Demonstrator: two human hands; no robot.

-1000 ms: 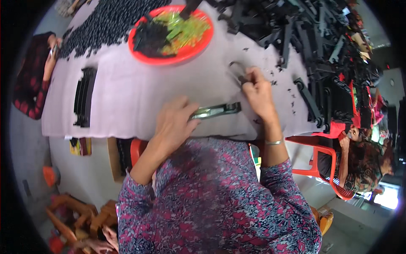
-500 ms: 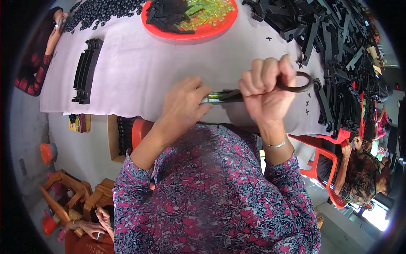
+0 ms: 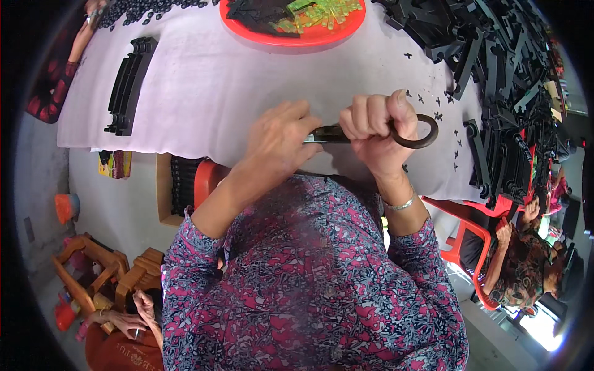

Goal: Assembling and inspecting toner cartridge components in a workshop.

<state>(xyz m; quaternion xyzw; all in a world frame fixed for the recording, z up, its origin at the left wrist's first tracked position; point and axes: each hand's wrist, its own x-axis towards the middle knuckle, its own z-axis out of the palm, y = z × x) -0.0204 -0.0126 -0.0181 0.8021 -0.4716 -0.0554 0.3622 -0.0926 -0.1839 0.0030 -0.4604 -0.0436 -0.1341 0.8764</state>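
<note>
My right hand (image 3: 378,130) is closed around a pair of scissors (image 3: 427,140), palm up. One dark ring handle sticks out to the right of the thumb. From the other side of the fist, the dark blades (image 3: 333,134) reach left to my left hand (image 3: 279,137). Those left fingers are pinched at the blade end. What they hold is mostly hidden, with only a pale shiny bit showing. Both hands are over the near edge of the cloth-covered table (image 3: 204,93), close to my body.
A red plate (image 3: 294,41) holds black strips and yellow-green clear pieces. Long black plastic parts (image 3: 473,59) are heaped at the right, with small black crosses (image 3: 438,115) beside them. Another black part (image 3: 131,86) lies at left. Black beads (image 3: 139,11) lie far left. Other people sit nearby.
The view has shifted slightly, so the plate sits higher in it. My hands have drawn closer together, and the yellow-green strip seen by my left fingertips no longer shows.
</note>
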